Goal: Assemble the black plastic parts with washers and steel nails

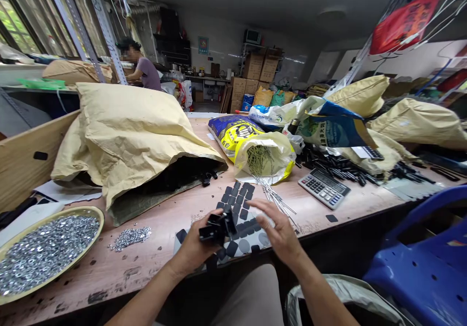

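At the counter's front edge (120,292), my left hand (193,253) grips black brackets (219,228), right hand (279,233) open over black pads (237,207)

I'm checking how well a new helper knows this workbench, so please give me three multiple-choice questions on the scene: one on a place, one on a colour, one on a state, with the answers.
1. Where is the calculator relative to the open bag of nails?
A. To its right on the bench
B. Inside the tray of washers
C. Under the large paper sack

2. What colour is the plastic chair at the right of the bench?
A. Red
B. Blue
C. Green

3. What is the left hand doing?
A. Lying empty on the bench
B. Holding a black metal part
C. Gripping the calculator

Answers:
1. A, since the calculator lies on the bench to the right of the bag.
2. B, since the chair's seat and back show blue.
3. B, since the fingers close around the black metal part, above the bench.
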The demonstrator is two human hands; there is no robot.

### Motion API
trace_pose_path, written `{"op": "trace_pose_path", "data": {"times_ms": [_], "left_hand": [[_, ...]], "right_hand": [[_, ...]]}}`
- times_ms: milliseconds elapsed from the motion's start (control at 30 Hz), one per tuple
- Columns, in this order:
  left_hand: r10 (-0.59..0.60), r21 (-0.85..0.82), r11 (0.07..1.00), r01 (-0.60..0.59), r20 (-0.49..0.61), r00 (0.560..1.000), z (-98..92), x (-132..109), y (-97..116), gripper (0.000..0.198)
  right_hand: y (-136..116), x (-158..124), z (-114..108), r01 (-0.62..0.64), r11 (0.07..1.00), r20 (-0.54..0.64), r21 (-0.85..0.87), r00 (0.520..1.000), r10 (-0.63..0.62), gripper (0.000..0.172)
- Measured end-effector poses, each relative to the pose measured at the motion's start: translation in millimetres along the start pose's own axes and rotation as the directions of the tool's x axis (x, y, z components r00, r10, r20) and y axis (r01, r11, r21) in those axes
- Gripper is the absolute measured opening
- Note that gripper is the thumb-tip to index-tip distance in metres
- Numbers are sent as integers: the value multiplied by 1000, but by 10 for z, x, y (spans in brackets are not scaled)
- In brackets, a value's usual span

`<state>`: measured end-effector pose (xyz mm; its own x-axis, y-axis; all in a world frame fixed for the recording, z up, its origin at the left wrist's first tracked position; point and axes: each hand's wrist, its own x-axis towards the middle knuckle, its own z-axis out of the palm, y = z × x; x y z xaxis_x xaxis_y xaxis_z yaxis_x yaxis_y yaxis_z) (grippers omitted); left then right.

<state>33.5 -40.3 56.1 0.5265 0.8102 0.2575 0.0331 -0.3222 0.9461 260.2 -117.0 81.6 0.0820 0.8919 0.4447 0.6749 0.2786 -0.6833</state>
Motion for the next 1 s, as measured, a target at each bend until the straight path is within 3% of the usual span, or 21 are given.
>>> {"op": "trace_pose_path", "data": {"times_ms": [33, 100, 167, 300, 367, 467, 567, 633, 700, 767, 833, 900, 1000], "left_hand": [[-28, -35, 999, 27, -38, 999, -62, -18, 6, 55], [-57, -99, 994, 55, -14, 998, -177, -53, 38, 57], [-77, -120, 990, 76, -4, 997, -249, -74, 80, 57], [-103, -123, 988, 95, -59, 993, -230, -70, 133, 54], [-101, -117, 988, 98, -22, 995, -182, -51, 141, 57], [-79, -104, 992, 69, -92, 993, -147, -8, 150, 56], [-55, -68, 996, 49, -87, 995, -175, 27, 165, 55], [-34, -45, 999, 30, -92, 995, -199, 35, 171, 52], [-11, -40, 999, 8, -80, 997, -202, 36, 166, 53], [-11, -59, 998, 8, -45, 999, -175, 38, 149, 55], [-28, -98, 995, 23, -45, 999, -131, 44, 129, 54], [-56, -127, 991, 48, -53, 997, -86, 55, 125, 54], [-97, -123, 988, 94, -14, 995, -44, 67, 162, 48]], "right_hand": [[200, -12, -92, -143, 986, -28, -81, 990, 141, 34], [619, -58, -262, -416, 859, -125, -297, 909, 397, 31], [973, -129, -386, -557, 716, -213, -421, 828, 519, 25], [1304, -256, -462, -622, 605, -232, -496, 767, 598, 10], [1334, -281, -458, -626, 584, -217, -517, 756, 618, 9], [1336, -281, -469, -635, 555, -208, -537, 737, 643, 10], [1320, -265, -500, -650, 535, -222, -540, 723, 654, 9], [1251, -243, -497, -649, 546, -228, -529, 729, 646, 7], [1074, -200, -450, -620, 646, -207, -446, 773, 599, 17], [757, -131, -349, -511, 837, -155, -194, 859, 488, 42], [326, -46, -208, -304, 941, -123, 151, 938, 323, 66], [-129, 36, -55, -133, 927, -128, 350, 974, 188, 69], [-639, 125, 150, 40, 913, -205, 406, 978, 48, 57]]}}
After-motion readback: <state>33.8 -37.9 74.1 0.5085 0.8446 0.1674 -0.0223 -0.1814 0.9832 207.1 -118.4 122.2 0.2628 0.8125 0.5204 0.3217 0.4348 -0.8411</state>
